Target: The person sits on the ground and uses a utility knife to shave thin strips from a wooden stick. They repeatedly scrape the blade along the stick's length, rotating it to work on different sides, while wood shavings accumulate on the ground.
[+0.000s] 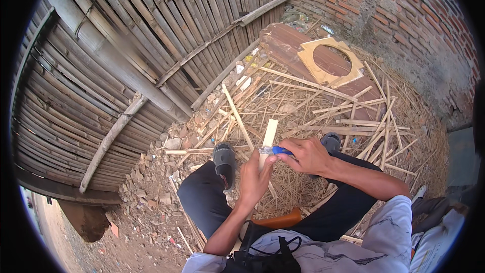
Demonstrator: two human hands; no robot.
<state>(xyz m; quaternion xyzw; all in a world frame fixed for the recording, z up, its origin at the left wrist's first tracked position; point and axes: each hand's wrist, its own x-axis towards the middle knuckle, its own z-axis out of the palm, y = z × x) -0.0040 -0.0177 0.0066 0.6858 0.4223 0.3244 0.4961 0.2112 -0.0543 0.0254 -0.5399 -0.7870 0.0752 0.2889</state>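
A pale, flat bamboo strip [270, 131] points away from me between my knees. My left hand [252, 177] is closed round its near part, with the thumb along it. In my right hand [309, 154] is a blue-handled cutter [279, 150], held crosswise. Its metal end lies over the strip, by my left fingers and thumb. Whether the edge bites into the strip is too small to tell. Below my hands, an orange, curved object [278, 220] sits between my legs, partly hidden.
Loose bamboo strips [235, 114] and shavings [288, 182] litter the ground ahead. A brown board [283, 45] lies at the back, bearing a cardboard piece [308, 60] with a round hole. A bamboo fence [151, 30] stands left, a brick wall [404, 25] right. My dark shoes [224, 162] flank the work.
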